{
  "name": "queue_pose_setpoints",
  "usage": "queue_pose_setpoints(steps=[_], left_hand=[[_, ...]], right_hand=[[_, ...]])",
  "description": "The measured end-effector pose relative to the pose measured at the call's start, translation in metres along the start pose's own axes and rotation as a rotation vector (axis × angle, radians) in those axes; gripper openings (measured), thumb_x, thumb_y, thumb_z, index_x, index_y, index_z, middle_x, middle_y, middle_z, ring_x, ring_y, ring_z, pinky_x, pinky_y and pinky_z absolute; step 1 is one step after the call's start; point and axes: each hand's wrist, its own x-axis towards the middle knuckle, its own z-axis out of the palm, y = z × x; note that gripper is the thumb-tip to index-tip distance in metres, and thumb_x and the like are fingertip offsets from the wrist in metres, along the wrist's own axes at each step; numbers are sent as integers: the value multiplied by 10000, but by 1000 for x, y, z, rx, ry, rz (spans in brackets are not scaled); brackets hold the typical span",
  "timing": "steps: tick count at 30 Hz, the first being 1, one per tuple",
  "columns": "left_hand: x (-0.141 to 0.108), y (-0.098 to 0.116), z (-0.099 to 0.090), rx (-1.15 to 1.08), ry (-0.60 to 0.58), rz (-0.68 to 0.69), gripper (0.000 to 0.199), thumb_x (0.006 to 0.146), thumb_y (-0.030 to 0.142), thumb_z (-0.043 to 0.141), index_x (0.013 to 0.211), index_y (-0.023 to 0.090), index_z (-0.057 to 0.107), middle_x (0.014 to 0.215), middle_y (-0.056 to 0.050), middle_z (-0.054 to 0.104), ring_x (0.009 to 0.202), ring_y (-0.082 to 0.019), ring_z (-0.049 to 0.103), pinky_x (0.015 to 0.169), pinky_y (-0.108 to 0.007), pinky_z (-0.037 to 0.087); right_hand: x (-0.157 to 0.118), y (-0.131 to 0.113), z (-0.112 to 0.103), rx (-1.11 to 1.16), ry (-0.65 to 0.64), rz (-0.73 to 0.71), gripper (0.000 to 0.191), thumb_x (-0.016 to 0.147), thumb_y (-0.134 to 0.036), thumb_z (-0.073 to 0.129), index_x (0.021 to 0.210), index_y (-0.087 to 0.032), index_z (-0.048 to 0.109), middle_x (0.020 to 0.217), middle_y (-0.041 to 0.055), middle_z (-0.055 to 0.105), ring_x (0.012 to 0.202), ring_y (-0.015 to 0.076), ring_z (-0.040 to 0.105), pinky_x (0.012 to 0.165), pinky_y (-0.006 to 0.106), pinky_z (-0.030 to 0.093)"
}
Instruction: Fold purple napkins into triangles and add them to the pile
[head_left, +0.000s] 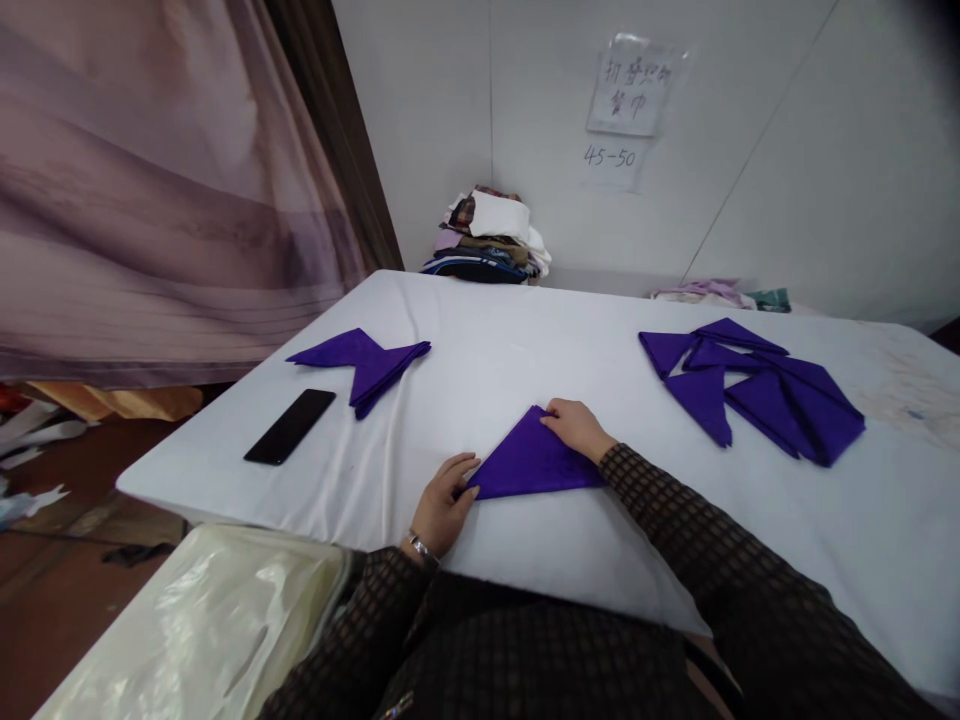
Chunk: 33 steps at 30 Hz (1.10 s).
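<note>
A purple cloth napkin (536, 465), folded into a triangle, lies on the white-covered table in front of me. Its long edge faces my body. My left hand (442, 505), with a silver watch or bracelet at the wrist, holds the napkin's left corner between thumb and fingers. At the far point, my right hand (577, 428) pinches the layers, its forearm passing over the right corner and partly hiding it. To the left lies a purple napkin folded into a winged shape (367, 365). Several folded purple napkins (795, 400) overlap on the right.
A black phone (290, 427) lies on the table's left side. Piled clothes (491, 240) stand at the far edge by the wall, with more cloth (712, 292) farther right. Plastic-wrapped material (217, 620) sits at lower left. A curtain (172, 180) hangs on the left.
</note>
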Motion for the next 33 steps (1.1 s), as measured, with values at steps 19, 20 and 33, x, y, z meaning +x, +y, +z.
queue_pose_setpoints(steps=[19, 20, 33], left_hand=[[-20, -11, -20, 401, 39, 79, 214, 711, 362, 704, 828, 210, 607, 1200, -94, 592, 1246, -304, 437, 994, -502, 405], [-21, -11, -21, 401, 20, 82, 213, 710, 356, 704, 834, 209, 610, 1210, -96, 587, 1254, -303, 429, 1001, -502, 398], [-22, -9, -20, 418, -24, 27, 63, 785, 259, 606, 796, 232, 662, 1235, -68, 593, 1264, -297, 426, 1015, -550, 353]], right_hand=[[-5, -1, 4, 20, 29, -40, 188, 881, -304, 494, 905, -213, 657, 894, 37, 692, 813, 168, 591, 676, 245, 366], [-5, 0, 5, 28, 37, -34, 189, 878, -305, 496, 900, -211, 658, 884, 37, 691, 799, 168, 588, 671, 246, 365], [-5, 5, 9, 102, 76, -59, 183, 871, -313, 496, 868, -222, 655, 825, 16, 683, 747, 158, 585, 644, 240, 371]])
